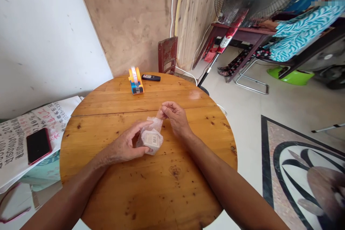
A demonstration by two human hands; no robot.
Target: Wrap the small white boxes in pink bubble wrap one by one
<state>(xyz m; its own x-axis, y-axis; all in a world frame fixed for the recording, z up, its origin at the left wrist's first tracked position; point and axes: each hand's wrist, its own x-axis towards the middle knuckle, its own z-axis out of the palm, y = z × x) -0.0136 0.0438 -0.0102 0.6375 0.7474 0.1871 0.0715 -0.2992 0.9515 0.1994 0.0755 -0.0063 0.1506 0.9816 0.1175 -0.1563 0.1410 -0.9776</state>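
A small pale box [151, 139] with a printed label shows inside crinkled, see-through plastic wrap [154, 124] near the middle of the round wooden table [121, 187]. My left hand [125, 145] grips it from the left, thumb at the near side and fingers over the far side. Beyond the box and to its right, my right hand [176, 118] is closed in a pinch at the wrap's far upper edge. The fingertips partly cover the pinched edge. Some of the box is hidden by the wrap and my left fingers.
Toward the table's far edge are an orange-and-blue tape dispenser [136, 82] and a dark remote-like object [151, 77]. A phone [39, 146] lies on printed sheets at left. Behind stand a wooden chair [167, 54] and a fan [231, 36]; a person sits at right.
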